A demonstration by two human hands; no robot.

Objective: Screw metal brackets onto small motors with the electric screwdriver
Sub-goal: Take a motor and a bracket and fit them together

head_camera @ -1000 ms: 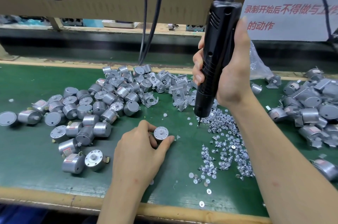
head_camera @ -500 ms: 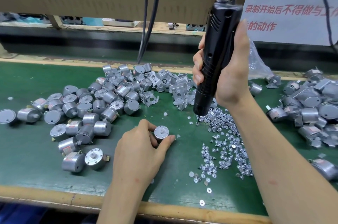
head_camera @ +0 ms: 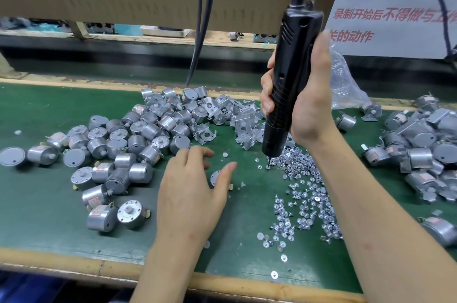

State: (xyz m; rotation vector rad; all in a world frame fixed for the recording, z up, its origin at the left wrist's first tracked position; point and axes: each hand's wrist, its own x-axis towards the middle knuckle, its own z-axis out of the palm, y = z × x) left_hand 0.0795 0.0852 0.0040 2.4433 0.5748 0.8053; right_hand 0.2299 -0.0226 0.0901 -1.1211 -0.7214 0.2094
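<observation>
My right hand [head_camera: 312, 110] grips the black electric screwdriver [head_camera: 291, 68] upright. Its bit touches down at the near edge of the loose screw pile [head_camera: 304, 194]. My left hand [head_camera: 190, 191] lies over the green mat with fingers spread and loose. A small silver motor [head_camera: 214, 176] stands between its thumb and fingers, mostly hidden by the hand. Bare motors [head_camera: 138, 139] are heaped to the left. Loose metal brackets [head_camera: 237, 115] lie behind the hand, left of the screwdriver.
Motors with brackets fitted [head_camera: 420, 144] pile up at the right. A clear plastic bag [head_camera: 346, 87] lies behind my right wrist. Black cables [head_camera: 200, 18] hang over the back of the bench. A wooden strip [head_camera: 74, 263] edges the near side of the mat.
My left hand let go of the small motor and spread its fingers toward the motor heap. The screwdriver bit dropped slightly onto the screws.
</observation>
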